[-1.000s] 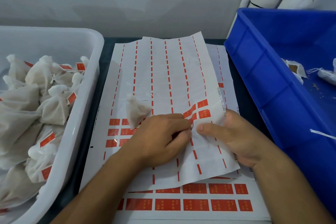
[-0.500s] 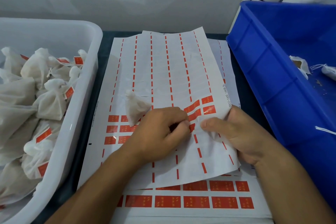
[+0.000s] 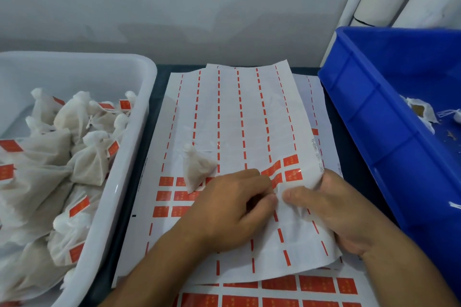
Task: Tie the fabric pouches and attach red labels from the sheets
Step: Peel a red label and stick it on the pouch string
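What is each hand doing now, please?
Left hand: pinches a red label on the sheet.
Right hand: grips the sheet's edge.

— Where did the label sheet [image 3: 239, 117] lie?
— In the middle of the tabletop [image 3: 162, 70], on top of other sheets [image 3: 299, 289] that stuck out at the near edge and the right.
— And the tub [image 3: 139, 117]?
— Left of the sheets, with a heap of tied pouches [image 3: 82, 147] in it. The crate [image 3: 374, 132] stood to the right, and an untied pouch [image 3: 421, 113] lay in it.
— Anything on the sheet itself?
— One pouch [image 3: 197, 169], left of centre. Both hands [image 3: 232, 209] met just right of it: the left over the sheet, the right hand [image 3: 331, 209] at the sheet's right edge.
— And behind?
— A wall [image 3: 199, 7].
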The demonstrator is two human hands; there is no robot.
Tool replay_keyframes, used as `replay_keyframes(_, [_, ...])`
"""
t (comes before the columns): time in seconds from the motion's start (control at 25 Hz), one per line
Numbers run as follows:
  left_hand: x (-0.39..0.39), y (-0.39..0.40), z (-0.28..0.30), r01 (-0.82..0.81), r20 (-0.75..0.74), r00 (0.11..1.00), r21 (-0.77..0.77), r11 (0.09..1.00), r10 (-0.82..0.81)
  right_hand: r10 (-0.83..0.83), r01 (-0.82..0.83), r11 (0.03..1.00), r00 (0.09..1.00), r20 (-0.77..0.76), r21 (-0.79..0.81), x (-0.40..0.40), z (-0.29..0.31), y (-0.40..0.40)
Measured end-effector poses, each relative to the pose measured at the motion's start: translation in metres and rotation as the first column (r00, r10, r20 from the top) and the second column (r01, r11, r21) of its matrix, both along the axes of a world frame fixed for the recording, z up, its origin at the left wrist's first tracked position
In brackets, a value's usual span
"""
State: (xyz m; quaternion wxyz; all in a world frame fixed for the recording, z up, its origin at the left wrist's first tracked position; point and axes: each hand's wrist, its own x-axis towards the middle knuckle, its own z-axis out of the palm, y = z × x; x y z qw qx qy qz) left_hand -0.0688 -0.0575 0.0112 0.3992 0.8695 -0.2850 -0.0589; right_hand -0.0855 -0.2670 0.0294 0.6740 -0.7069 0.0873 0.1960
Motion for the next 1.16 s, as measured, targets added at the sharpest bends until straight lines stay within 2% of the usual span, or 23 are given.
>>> replay_keyframes(0.48, [0.002,0.011,0.005,0.0,-0.023,1.0,-0.038,0.999,-0.001,0.043,-0.041,0.994,0.999,-0.01,0.104,0.001,0.007,0.003])
replay_keyframes(0.68, [-0.011,0.003,0.008,-0.205,0.007,0.979,-0.013,0.979,0.205,-0.072,0.071,0.996,0.997,0.013,0.06,0.001,0.002,0.001])
replay_keyframes(0.8, [-0.02,-0.004,0.01,-0.265,0.007,0.964,-0.011,0.964,0.265,-0.112,0.111,0.992,0.993,0.018,0.052,0.0,-0.001,0.001])
replay_keyframes(0.92, [-0.022,-0.007,0.012,-0.273,0.05,0.961,0.023,0.962,0.272,-0.104,0.103,0.993,0.994,0.023,0.051,0.0,-0.003,0.004])
replay_keyframes(1.04, [-0.022,-0.009,0.013,-0.273,0.167,0.951,0.066,0.96,0.259,-0.109,0.106,0.993,0.992,0.069,0.05,-0.002,-0.002,0.006])
replay_keyframes(1.16, [-0.022,-0.013,0.014,-0.288,0.207,0.942,0.102,0.952,0.263,-0.099,0.103,0.994,0.988,0.118,-0.031,-0.003,0.0,0.006])
